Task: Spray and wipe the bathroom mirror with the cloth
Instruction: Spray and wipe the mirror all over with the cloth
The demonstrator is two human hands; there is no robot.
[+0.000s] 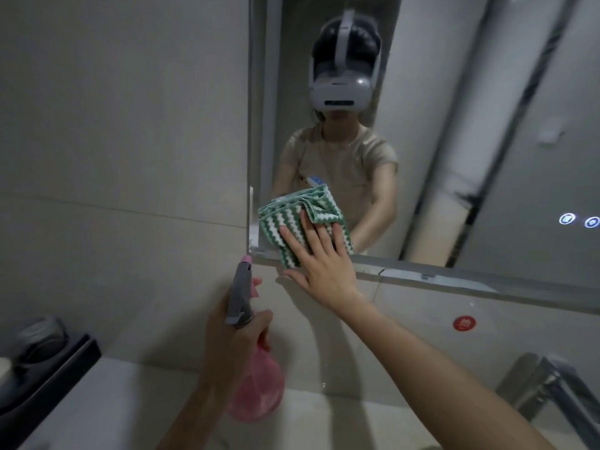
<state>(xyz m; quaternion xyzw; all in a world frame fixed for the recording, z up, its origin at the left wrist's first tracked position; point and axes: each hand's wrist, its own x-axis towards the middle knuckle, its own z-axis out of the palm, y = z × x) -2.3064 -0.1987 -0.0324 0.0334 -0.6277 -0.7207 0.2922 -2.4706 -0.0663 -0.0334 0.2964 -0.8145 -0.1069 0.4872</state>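
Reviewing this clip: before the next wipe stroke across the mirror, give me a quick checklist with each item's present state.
1. Cloth lies against the mirror, at its lower left corner: ok.
2. Right hand presses the cloth flat with straight fingers: ok.
3. Left hand grips the spray bottle, below the mirror and out of the cloth's way: ok.
4. Glass wet with spray: cannot tell.
5. Cloth covers the whole palm: not ok, the heel overhangs the lower frame.

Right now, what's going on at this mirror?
A person is cleaning the bathroom mirror. Their right hand presses a green-and-white striped cloth flat against the mirror's lower left corner. Their left hand grips a pink plastic spray bottle with a grey trigger head, held below the mirror, nozzle pointing up.
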